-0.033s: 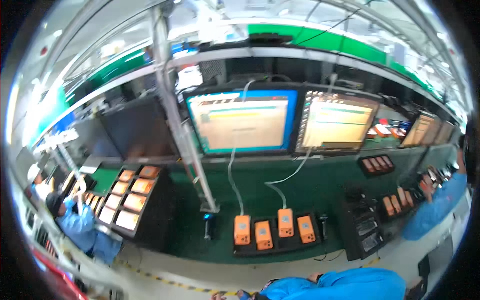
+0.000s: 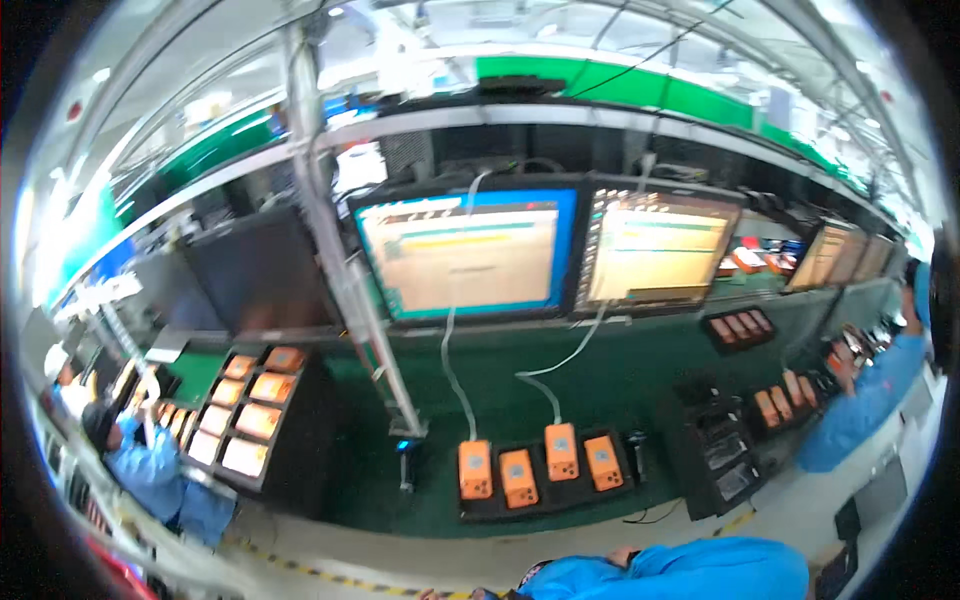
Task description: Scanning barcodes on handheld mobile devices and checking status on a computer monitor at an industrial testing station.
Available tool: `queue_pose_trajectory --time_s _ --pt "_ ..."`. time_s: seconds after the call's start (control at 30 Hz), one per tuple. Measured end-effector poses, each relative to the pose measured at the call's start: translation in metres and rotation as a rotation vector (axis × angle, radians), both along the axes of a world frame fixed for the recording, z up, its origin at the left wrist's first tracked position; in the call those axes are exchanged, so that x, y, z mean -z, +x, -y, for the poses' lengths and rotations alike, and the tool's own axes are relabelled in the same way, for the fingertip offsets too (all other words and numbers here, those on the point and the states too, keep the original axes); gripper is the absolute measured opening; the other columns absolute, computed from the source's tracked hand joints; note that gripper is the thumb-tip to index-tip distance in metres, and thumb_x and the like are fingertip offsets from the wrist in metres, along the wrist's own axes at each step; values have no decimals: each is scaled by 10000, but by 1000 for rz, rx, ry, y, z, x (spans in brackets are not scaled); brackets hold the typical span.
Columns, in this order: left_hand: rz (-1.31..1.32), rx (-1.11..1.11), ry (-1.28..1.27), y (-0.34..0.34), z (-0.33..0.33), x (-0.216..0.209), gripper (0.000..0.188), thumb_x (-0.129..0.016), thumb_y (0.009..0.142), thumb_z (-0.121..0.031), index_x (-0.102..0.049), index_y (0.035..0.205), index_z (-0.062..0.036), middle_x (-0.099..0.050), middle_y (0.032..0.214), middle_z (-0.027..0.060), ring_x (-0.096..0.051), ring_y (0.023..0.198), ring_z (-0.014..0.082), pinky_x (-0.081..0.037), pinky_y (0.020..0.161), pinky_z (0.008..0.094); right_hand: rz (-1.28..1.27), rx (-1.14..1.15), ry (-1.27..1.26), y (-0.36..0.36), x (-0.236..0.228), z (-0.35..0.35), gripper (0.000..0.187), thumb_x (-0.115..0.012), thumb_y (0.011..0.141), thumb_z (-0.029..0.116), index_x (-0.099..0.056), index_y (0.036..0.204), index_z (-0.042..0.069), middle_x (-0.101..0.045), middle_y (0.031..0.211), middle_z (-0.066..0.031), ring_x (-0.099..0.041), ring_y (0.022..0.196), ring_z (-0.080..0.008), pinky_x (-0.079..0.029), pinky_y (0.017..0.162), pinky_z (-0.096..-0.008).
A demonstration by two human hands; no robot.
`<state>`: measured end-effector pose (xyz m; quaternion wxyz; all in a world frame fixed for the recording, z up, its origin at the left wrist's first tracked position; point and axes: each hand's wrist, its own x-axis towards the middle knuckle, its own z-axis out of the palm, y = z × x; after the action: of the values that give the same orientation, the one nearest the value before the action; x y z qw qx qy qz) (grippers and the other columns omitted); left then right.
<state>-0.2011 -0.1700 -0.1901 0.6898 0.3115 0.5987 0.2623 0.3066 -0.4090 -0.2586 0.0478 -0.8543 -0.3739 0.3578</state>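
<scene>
You seem idle; the orange smartphones (image 2: pixel 519 478) near the table's (image 2: pixel 510 405) front edge call for reaching. I can't tell your fingers' (image 2: pixel 622 557) spread or hold.

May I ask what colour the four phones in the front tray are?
The phones are orange, clearest in the head view.
</scene>
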Motion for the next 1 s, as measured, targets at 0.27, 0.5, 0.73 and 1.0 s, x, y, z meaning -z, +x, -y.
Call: queue_pose_trajectory --time_s 0.27,0.5,0.73,1.0 --pt "-304 610 156 20 -36 89 262 -514 951 -299 -583 1110 -102 -627 1029 91 -647 720 196 -515 605 333 -266 422 478 -85 -231 -142 751 -694 822 284 -258 1420 155 -646 1102 -154 -640 955 -315 -503 835 -444" --pt "-56 822 279 101 -21 74 232 -543 933 -203 -618 1082 -43 -650 822 61 -600 660 171 -518 564 313 -212 372 890 -32 -252 -190 526 -631 873 284 -441 1320 84 -635 1112 -134 -611 1023 -285 -475 879 -419" --pt "-171 487 614 193 -106 -102 179 -620 872 -144 -620 1021 -46 -689 829 103 -656 660 172 -511 579 284 104 205 521 -16 -216 -185 580 -654 798 419 -481 1316 223 -239 1508 -209 -98 1392 -493 -89 1091 -637" --pt "-651 627 902 271 -150 -178 312 -670 745 -114 -626 1051 -71 -657 956 158 -647 885 301 -510 761 391 134 34 557 0 -223 -169 358 -661 817 369 -630 1134 206 -219 1532 -151 -69 1429 -410 -145 1115 -603"
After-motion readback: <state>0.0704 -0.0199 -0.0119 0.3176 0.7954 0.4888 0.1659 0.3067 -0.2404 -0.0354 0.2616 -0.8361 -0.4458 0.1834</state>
